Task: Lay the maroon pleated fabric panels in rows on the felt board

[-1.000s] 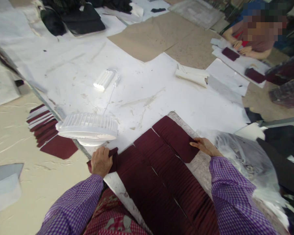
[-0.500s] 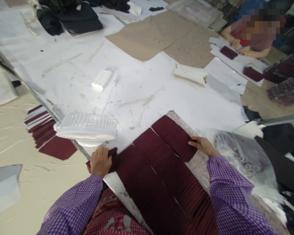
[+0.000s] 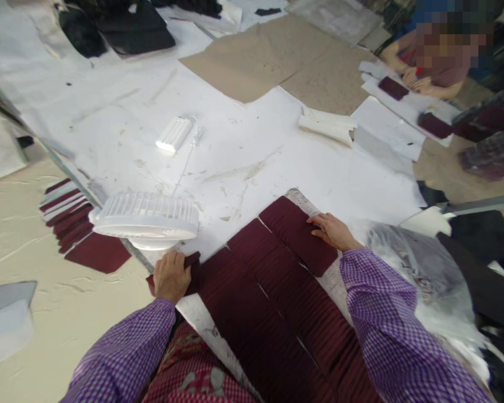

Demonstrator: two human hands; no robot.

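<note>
Rows of overlapping maroon fabric pieces [image 3: 277,302] lie on a speckled board [image 3: 298,200] in front of me. My left hand [image 3: 172,277] is closed around a small bunch of maroon cloth [image 3: 193,271] at the left edge of the rows. Over the upper right row, my right hand [image 3: 330,230] has its fingers apart, with the fingertips at the right edge of the maroon pieces and nothing held.
A white fan [image 3: 147,218] stands beyond my left hand. Farther back is a white lamp-like device [image 3: 174,134]. Fanned maroon pieces [image 3: 96,252] lie at left, a clear plastic bag [image 3: 420,274] at right. Another person [image 3: 441,61] works at the far right.
My right hand has moved left and up from the right edge of the top row, and its fingers have spread. My left hand stays in place on the cloth.
</note>
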